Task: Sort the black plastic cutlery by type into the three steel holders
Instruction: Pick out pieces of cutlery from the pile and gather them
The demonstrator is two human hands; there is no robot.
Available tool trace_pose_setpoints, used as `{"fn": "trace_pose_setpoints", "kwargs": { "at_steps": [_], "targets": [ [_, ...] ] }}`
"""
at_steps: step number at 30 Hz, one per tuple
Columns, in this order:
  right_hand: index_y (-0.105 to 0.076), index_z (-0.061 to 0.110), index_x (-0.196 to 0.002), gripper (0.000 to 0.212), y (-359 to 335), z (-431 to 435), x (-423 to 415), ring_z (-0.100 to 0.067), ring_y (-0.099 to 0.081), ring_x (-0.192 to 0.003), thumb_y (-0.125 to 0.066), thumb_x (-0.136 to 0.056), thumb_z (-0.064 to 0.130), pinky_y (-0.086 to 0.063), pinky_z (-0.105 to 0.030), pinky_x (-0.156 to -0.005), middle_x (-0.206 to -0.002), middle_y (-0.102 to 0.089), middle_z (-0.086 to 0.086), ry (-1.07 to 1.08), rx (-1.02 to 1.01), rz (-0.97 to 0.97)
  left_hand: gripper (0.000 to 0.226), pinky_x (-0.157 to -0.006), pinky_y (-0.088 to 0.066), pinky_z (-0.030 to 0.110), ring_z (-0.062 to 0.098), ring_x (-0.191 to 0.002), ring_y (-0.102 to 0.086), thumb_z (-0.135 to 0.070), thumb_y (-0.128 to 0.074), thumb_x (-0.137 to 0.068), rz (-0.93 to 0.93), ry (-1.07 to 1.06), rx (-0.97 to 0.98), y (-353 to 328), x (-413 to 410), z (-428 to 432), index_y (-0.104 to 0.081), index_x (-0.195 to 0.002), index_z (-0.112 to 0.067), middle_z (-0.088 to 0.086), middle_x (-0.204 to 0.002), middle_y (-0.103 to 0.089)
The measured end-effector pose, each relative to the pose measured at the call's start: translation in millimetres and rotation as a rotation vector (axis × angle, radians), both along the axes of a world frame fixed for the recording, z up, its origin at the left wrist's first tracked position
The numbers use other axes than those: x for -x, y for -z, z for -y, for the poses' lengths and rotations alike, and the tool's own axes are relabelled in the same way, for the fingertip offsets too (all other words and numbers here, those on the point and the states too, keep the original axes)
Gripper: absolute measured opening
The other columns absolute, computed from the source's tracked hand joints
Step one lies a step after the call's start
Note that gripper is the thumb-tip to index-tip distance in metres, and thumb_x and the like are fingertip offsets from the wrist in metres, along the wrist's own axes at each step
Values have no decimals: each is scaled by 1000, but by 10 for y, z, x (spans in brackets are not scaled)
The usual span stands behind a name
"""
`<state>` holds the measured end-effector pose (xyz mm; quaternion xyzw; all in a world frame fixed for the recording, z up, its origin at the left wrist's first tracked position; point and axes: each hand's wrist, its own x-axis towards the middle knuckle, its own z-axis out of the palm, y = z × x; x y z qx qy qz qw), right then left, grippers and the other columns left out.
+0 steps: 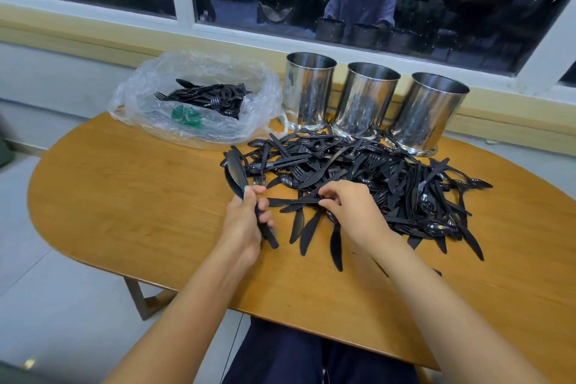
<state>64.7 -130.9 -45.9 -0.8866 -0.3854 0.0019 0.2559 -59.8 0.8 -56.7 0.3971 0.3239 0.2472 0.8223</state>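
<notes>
Black plastic cutlery (367, 171) lies heaped on the wooden surface (124, 196) before three steel holders (364, 100) (more sits in a plastic bag (199, 125)). The left hand (243, 224) grips a bundle of knives (237, 171); the right hand (352, 206) pinches another knife (293, 201). Knife-gathering looks under way, and next the bundle likely goes into one holder.

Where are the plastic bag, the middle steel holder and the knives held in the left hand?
plastic bag (202, 67), head view, rear wall.
middle steel holder (363, 103), head view, shiny side.
held knives (236, 170), head view, blades.
</notes>
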Motion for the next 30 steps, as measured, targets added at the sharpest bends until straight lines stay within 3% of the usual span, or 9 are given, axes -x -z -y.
{"fn": "trace_pose_setpoints", "kwargs": {
  "at_steps": [4,8,11,13,15,17,19,24,30],
  "targets": [
    [-62,17,-122,26,31,-36,-53,-21,-50,-112,-56,-97,18,-48,-37,-87,-111,-63,-2,-31,231,120,31,-36,-25,17,4,-40,-26,-31,-33,-107,15,4,0,27,37,-34,-56,-105,-11,-7,-54,-35],
    [-64,14,-108,15,-1,-59,-72,-21,-54,-102,-53,-98,14,-50,-36,-80,-100,-60,0,-27,274,169,28,-39,-27,18,6,-46,-28,-29,-37,-106,26,2,26,27,68,-48,-56,-107,-9,-4,-60,-36],
    [-66,12,-99,10,-44,-19,-93,-19,-60,-83,-57,-96,15,-53,-37,-78,-89,-63,0,45,141,143,25,-44,-29,19,7,-51,-30,-28,-40,-105,30,7,34,6,75,-50,-55,-109,-8,-3,-65,-37],
    [-68,12,-95,6,-116,9,-54,-8,-60,-69,-64,-92,16,-53,-28,-78,-78,-64,4,100,-80,-33,24,-47,-31,19,7,-54,-32,-27,-44,-104,41,5,53,-6,50,-41,-53,-110,-6,-2,-68,-38],
    [-69,10,-95,9,-231,28,60,0,-57,-54,-68,-89,16,-49,-16,-64,-69,-65,5,92,-250,-345,27,-49,-32,20,8,-56,-34,-29,-46,-102,48,5,55,-19,-8,-7,-52,-112,-5,-1,-71,-41],
    [-69,6,-95,11,-308,35,220,2,-53,-46,-69,-88,15,-44,-13,-50,-64,-64,1,40,-306,-589,35,-48,-33,21,8,-56,-36,-36,-47,-100,65,13,39,-42,-80,65,-53,-112,-4,0,-73,-43],
    [-68,3,-92,13,-316,23,362,-1,-51,-43,-70,-88,15,-42,-14,-47,-60,-63,0,12,-314,-667,39,-51,-33,23,8,-55,-37,-43,-45,-99,80,34,9,-67,-137,150,-55,-104,-6,-1,-70,-45],
    [-69,8,-82,14,-169,-7,456,-5,-49,-41,-70,-88,21,-41,-15,-46,-59,-66,-4,-56,-247,-606,20,-63,-40,28,12,-63,-43,-27,-49,-102,-3,20,-92,-41,-185,205,-59,-93,-13,-1,-72,-48],
    [-72,15,-91,7,-197,28,-102,0,-61,-60,-65,-91,14,-50,-14,-56,-77,-69,4,71,-220,-289,28,-51,-41,23,10,-54,-43,-27,-37,-106,-23,24,-45,-10,-93,58,-59,-111,-10,-3,-66,-46]
  ]
}}
